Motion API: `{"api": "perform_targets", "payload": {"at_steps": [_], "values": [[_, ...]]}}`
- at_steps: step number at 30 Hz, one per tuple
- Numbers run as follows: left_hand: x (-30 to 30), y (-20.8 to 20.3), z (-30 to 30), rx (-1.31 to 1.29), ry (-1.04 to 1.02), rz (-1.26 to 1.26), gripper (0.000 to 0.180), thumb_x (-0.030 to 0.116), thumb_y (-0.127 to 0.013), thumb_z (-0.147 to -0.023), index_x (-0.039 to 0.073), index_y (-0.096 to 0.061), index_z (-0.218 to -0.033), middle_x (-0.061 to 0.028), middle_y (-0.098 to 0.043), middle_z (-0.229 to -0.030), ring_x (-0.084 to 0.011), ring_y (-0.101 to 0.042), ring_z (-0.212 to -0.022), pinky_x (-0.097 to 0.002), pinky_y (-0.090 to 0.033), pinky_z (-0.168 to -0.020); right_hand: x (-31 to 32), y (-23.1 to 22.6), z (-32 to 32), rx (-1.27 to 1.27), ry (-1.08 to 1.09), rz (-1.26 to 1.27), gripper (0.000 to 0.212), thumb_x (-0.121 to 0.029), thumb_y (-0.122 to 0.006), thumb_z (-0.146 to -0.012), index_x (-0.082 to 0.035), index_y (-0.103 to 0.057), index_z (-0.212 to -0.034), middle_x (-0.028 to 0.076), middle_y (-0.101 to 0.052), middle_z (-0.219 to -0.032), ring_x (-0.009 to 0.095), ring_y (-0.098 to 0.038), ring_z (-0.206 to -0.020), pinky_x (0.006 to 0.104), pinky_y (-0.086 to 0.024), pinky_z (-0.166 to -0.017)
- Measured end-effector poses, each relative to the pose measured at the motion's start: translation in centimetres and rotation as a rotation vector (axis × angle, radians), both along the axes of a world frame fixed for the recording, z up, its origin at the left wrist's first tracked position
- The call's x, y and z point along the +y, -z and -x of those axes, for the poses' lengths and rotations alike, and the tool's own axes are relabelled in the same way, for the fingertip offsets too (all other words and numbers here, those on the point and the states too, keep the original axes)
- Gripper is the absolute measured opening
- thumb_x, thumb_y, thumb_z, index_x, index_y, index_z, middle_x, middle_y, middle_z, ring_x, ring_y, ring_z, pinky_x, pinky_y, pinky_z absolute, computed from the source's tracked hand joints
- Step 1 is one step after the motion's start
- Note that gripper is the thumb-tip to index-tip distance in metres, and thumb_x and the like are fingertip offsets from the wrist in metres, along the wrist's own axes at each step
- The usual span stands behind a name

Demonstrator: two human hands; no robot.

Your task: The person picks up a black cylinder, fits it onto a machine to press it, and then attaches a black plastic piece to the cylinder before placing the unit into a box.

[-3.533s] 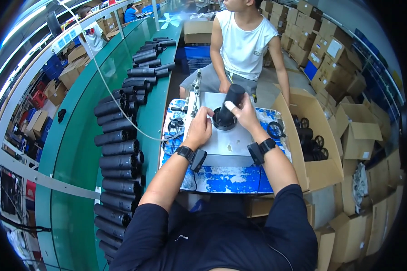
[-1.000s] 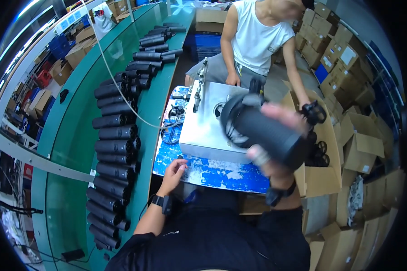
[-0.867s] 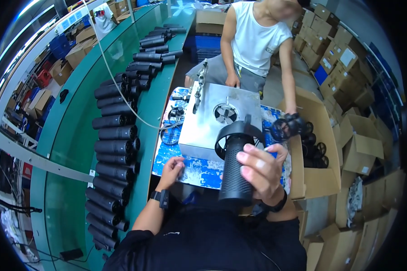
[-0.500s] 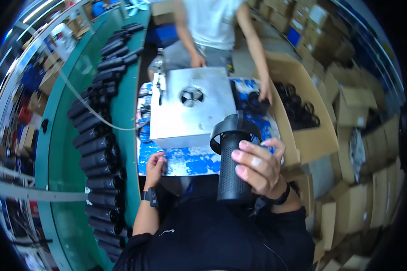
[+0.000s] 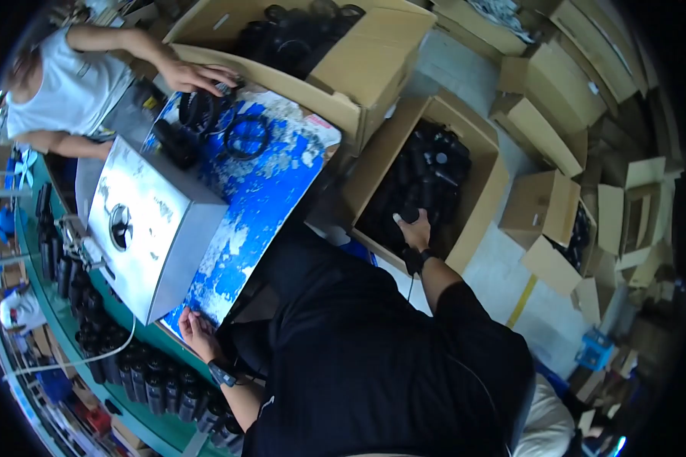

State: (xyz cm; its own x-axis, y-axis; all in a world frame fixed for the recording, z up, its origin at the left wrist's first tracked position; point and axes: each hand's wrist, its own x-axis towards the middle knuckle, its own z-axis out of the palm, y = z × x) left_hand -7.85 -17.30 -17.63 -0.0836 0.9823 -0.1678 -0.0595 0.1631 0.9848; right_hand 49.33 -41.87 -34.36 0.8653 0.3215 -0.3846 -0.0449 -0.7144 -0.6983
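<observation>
My right hand (image 5: 413, 231) reaches down into an open cardboard box (image 5: 476, 221) on my right. Its thumb and fingers curve around a dark cylindrical piece (image 5: 409, 214); the fingers' far side is hidden. Around it lies a pile of black cylindrical pieces (image 5: 434, 164). My left hand (image 5: 196, 327) rests at the near edge of the worn blue tabletop (image 5: 240, 221), beside the silver metal box (image 5: 160, 221). Its fingers are loosely bent and apart, with nothing seen in them.
Across the table, a co-worker's hand (image 5: 202, 76) is over black rings (image 5: 245, 137). A larger carton (image 5: 343, 110) of black parts stands beyond. Rows of black cylinders (image 5: 156, 388) line the green conveyor (image 5: 122, 415) at left. More open cartons (image 5: 545, 206) stand on the right.
My view has turned to the right. My right hand, which held up a black cylinder with a ring-shaped top, is now down in the cardboard box. My left hand stays by the table edge.
</observation>
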Motion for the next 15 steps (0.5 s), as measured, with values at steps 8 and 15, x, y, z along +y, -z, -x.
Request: {"api": "perform_targets", "payload": {"at_steps": [8,15], "values": [[0.3,-0.1,-0.5,0.103,-0.034,0.048,0.020,0.013,-0.058,-0.110,0.005,-0.064,-0.128,-0.0010,-0.065,-0.092,-0.0028,-0.041,-0.057,-0.0185,-0.031,-0.049,-4.1,3.1,-6.1,0.103,0.170,0.477,0.076,-0.033,-0.086,-0.084,-0.008,-0.051,-0.148,0.022,-0.067,-0.134,0.040,-0.062,-0.131,0.0468,-0.050,-0.113],[0.7,-0.2,-0.8,0.133,-0.057,0.049,0.020,0.011,-0.059,-0.109,0.006,-0.064,-0.127,-0.0006,-0.065,-0.092,-0.0023,-0.040,-0.056,-0.0179,-0.030,-0.048,-7.0,1.4,-19.0,0.024,0.182,0.466,0.075,-0.033,-0.083,-0.087,-0.010,-0.050,-0.151,0.021,-0.064,-0.142,0.039,-0.060,-0.133,0.0480,-0.049,-0.114]]}}
